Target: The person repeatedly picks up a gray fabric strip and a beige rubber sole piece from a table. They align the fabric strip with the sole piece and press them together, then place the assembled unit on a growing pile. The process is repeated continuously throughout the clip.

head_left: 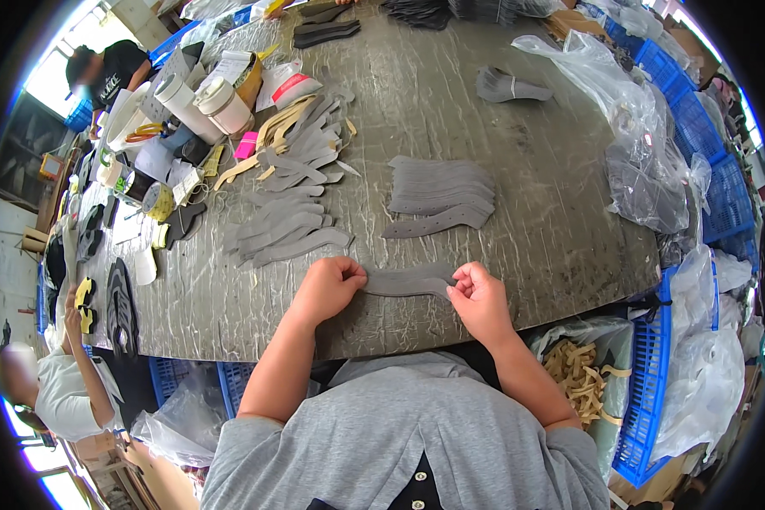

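At the near edge of the table, a dark grey curved strip (405, 280) lies level between my hands; whether it is one layer or a few, I cannot tell. My left hand (330, 289) pinches its left end between thumb and fingers. The right end is pinched by my right hand (481, 299). Just beyond is a neat row of overlapping grey strips (442, 187), the nearest one showing small holes. To the left, a looser fan of similar grey strips (285, 228) spreads out, its nearest piece close to my left hand.
A bundled stack of grey pieces (512, 86) sits farther back. Tan and grey strips (289, 127) lie heaped near a white lidded cup (223, 104). Clear plastic bags (646, 144) cover the right edge beside blue crates (727, 191). Co-workers (68, 387) are at the left.
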`<state>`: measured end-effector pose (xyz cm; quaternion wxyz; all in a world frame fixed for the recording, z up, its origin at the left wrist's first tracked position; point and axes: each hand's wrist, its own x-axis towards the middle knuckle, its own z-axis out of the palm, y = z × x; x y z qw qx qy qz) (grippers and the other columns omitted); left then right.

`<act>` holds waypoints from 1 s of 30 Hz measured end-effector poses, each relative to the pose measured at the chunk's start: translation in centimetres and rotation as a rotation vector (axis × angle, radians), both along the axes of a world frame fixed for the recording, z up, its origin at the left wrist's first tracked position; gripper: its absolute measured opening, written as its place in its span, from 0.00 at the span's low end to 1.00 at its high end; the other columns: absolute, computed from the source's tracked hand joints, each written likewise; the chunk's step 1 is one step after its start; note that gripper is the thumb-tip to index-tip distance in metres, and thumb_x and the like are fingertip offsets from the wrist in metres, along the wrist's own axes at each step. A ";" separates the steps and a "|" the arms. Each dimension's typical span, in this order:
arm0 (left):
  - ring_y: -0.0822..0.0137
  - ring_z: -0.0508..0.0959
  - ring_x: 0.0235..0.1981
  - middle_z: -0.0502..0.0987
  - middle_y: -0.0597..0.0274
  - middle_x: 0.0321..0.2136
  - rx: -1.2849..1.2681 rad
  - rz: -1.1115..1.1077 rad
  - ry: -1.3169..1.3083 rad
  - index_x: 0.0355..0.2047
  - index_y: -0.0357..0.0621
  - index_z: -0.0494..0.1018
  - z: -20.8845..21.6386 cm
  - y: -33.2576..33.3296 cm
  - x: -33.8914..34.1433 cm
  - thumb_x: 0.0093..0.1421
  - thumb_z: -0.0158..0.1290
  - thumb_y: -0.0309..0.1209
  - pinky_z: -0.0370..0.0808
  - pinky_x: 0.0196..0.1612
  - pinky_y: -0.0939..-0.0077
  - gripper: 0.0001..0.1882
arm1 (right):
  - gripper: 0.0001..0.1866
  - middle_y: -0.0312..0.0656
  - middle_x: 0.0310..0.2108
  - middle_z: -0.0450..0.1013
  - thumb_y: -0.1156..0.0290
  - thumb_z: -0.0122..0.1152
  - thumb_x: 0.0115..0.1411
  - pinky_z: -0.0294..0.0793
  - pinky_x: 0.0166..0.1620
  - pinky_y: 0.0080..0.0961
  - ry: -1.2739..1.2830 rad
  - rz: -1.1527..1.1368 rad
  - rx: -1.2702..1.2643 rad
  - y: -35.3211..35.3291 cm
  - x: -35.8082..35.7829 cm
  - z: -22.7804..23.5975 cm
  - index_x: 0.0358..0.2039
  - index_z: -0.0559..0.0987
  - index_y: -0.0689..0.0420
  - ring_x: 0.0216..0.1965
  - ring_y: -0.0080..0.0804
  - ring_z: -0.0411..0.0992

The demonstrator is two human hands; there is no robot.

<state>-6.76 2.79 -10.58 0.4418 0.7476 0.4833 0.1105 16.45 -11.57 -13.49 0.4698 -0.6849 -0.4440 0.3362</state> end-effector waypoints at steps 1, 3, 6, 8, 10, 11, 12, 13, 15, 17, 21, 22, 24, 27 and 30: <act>0.72 0.76 0.25 0.79 0.58 0.22 0.004 -0.009 0.002 0.31 0.35 0.79 0.1 0.0 0.0 0.53 0.59 0.26 0.73 0.33 0.75 0.07 | 0.09 0.32 0.23 0.71 0.81 0.63 0.54 0.68 0.27 0.15 -0.017 -0.001 -0.003 0.0 0.0 0.0 0.34 0.73 0.61 0.24 0.14 0.67; 0.71 0.75 0.25 0.79 0.58 0.22 0.009 -0.030 0.000 0.31 0.35 0.78 0.0 0.3 0.0 0.53 0.59 0.26 0.73 0.32 0.74 0.07 | 0.09 0.33 0.23 0.71 0.81 0.64 0.54 0.68 0.27 0.16 -0.042 -0.008 0.000 0.1 -0.1 0.1 0.34 0.73 0.62 0.24 0.14 0.67; 0.71 0.75 0.24 0.78 0.59 0.21 0.037 -0.056 -0.015 0.31 0.36 0.78 -0.3 0.4 -0.2 0.54 0.58 0.26 0.72 0.31 0.73 0.06 | 0.08 0.33 0.22 0.71 0.81 0.64 0.54 0.69 0.28 0.16 -0.067 -0.020 0.011 0.2 -0.2 -0.2 0.33 0.73 0.62 0.24 0.15 0.67; 0.71 0.75 0.24 0.78 0.59 0.21 0.037 -0.065 -0.008 0.31 0.36 0.77 -0.2 0.4 -0.2 0.54 0.58 0.26 0.72 0.30 0.73 0.06 | 0.08 0.34 0.22 0.71 0.81 0.64 0.54 0.69 0.28 0.16 -0.082 -0.024 0.010 0.2 -0.2 -0.1 0.32 0.73 0.63 0.24 0.15 0.68; 0.71 0.75 0.23 0.78 0.59 0.20 0.014 -0.069 0.019 0.31 0.36 0.77 0.2 0.4 -0.1 0.54 0.57 0.26 0.72 0.29 0.72 0.06 | 0.07 0.34 0.22 0.72 0.80 0.65 0.54 0.70 0.28 0.16 -0.096 -0.024 0.015 0.2 -0.3 -0.1 0.30 0.73 0.63 0.24 0.15 0.68; 0.71 0.75 0.23 0.77 0.59 0.20 0.021 -0.072 0.017 0.31 0.36 0.77 0.1 0.3 -0.2 0.55 0.57 0.26 0.71 0.29 0.72 0.06 | 0.07 0.35 0.22 0.72 0.80 0.65 0.54 0.70 0.28 0.16 -0.104 -0.023 0.018 0.2 -0.3 0.0 0.29 0.73 0.63 0.24 0.15 0.68; 0.71 0.75 0.23 0.77 0.58 0.20 0.028 -0.074 0.015 0.31 0.36 0.77 0.0 0.3 -0.2 0.55 0.57 0.27 0.71 0.28 0.72 0.07 | 0.07 0.35 0.22 0.72 0.80 0.65 0.54 0.70 0.28 0.17 -0.119 -0.017 0.029 0.2 -0.4 0.0 0.29 0.73 0.63 0.24 0.16 0.68; 0.71 0.75 0.22 0.77 0.58 0.20 0.036 -0.077 0.013 0.31 0.36 0.77 -0.1 0.2 -0.2 0.55 0.57 0.27 0.71 0.28 0.72 0.07 | 0.07 0.35 0.22 0.72 0.80 0.65 0.54 0.70 0.28 0.17 -0.134 -0.011 0.039 0.2 -0.4 -0.1 0.28 0.74 0.63 0.24 0.16 0.68; 0.67 0.76 0.23 0.77 0.56 0.20 0.058 -0.073 0.033 0.31 0.36 0.77 0.1 0.1 -0.1 0.55 0.57 0.27 0.72 0.29 0.71 0.07 | 0.07 0.35 0.22 0.72 0.81 0.65 0.54 0.70 0.28 0.17 -0.147 -0.003 0.044 0.2 -0.4 0.0 0.28 0.74 0.63 0.24 0.16 0.68; 0.64 0.77 0.24 0.78 0.53 0.21 0.088 -0.069 0.046 0.31 0.36 0.77 0.0 0.0 0.0 0.54 0.57 0.27 0.72 0.30 0.69 0.07 | 0.07 0.35 0.22 0.72 0.81 0.65 0.54 0.70 0.28 0.17 -0.137 0.002 0.033 0.2 -0.3 0.0 0.28 0.74 0.63 0.24 0.16 0.68; 0.57 0.79 0.27 0.79 0.49 0.24 0.120 -0.069 0.046 0.31 0.36 0.77 -0.1 0.0 0.2 0.54 0.57 0.28 0.73 0.32 0.67 0.08 | 0.07 0.38 0.22 0.74 0.80 0.65 0.53 0.71 0.29 0.20 -0.103 -0.009 -0.010 0.2 -0.1 -0.2 0.28 0.74 0.64 0.25 0.21 0.71; 0.55 0.79 0.28 0.79 0.48 0.25 0.117 -0.071 0.043 0.31 0.36 0.77 -0.1 0.0 0.2 0.53 0.57 0.28 0.73 0.33 0.66 0.08 | 0.07 0.41 0.23 0.75 0.80 0.66 0.51 0.73 0.30 0.23 -0.056 -0.017 -0.051 0.2 0.1 -0.3 0.28 0.75 0.64 0.25 0.26 0.73; 0.53 0.79 0.28 0.79 0.48 0.25 0.152 -0.077 0.043 0.31 0.35 0.77 0.1 -0.2 0.2 0.54 0.57 0.27 0.74 0.33 0.65 0.07 | 0.08 0.44 0.24 0.76 0.79 0.67 0.50 0.75 0.30 0.26 -0.002 -0.024 -0.086 0.2 0.1 -0.1 0.28 0.75 0.64 0.25 0.31 0.76; 0.50 0.79 0.30 0.79 0.47 0.28 0.236 -0.098 0.047 0.31 0.35 0.76 -0.3 -0.8 0.1 0.55 0.56 0.26 0.74 0.34 0.64 0.06 | 0.08 0.44 0.25 0.77 0.78 0.67 0.50 0.75 0.31 0.26 -0.049 -0.024 -0.063 0.0 -0.3 0.7 0.28 0.76 0.64 0.25 0.30 0.75; 0.47 0.78 0.35 0.79 0.46 0.33 0.284 -0.106 0.063 0.30 0.35 0.75 0.2 -1.9 0.0 0.55 0.55 0.25 0.74 0.37 0.62 0.04 | 0.08 0.45 0.26 0.76 0.78 0.67 0.51 0.74 0.31 0.28 -0.203 -0.008 -0.008 -0.7 -1.0 1.0 0.27 0.75 0.64 0.26 0.33 0.75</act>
